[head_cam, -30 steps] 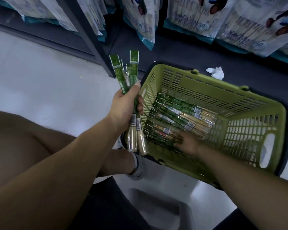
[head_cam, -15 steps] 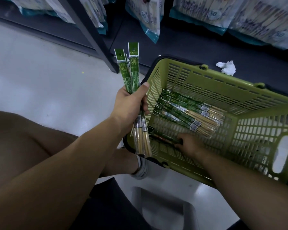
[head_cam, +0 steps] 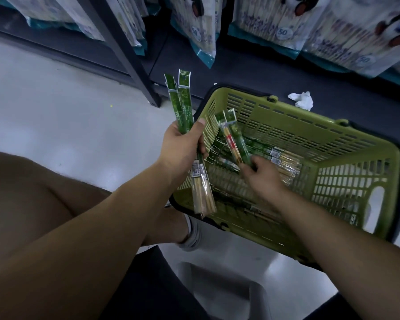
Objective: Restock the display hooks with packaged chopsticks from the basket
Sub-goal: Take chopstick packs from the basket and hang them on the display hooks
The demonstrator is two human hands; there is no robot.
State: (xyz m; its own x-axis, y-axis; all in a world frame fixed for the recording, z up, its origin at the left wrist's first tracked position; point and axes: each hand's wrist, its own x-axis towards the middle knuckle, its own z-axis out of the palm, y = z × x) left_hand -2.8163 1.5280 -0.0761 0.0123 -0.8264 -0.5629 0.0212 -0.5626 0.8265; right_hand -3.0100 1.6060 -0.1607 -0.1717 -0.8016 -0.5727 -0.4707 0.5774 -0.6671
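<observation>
A green plastic basket [head_cam: 333, 144] stands on the floor in front of me, with several green chopstick packs [head_cam: 270, 153] lying on its bottom. My left hand [head_cam: 183, 146] grips a bundle of chopstick packs [head_cam: 183, 105] upright beside the basket's left rim. Above the basket's inside, my right hand [head_cam: 261, 174] pinches two more packs [head_cam: 233, 137] by their lower part, their header cards tilted up and to the left.
Dark shelving [head_cam: 129, 58] runs along the back, hung with large bags of chopsticks [head_cam: 280, 21]. A crumpled white tissue [head_cam: 301, 100] lies on the low shelf behind the basket. My bare knee [head_cam: 32, 204] is at the left, above pale floor [head_cam: 56, 112].
My right hand has lifted two packs off the basket's bottom and raised them toward my left hand. The left hand's bundle stays about where it was.
</observation>
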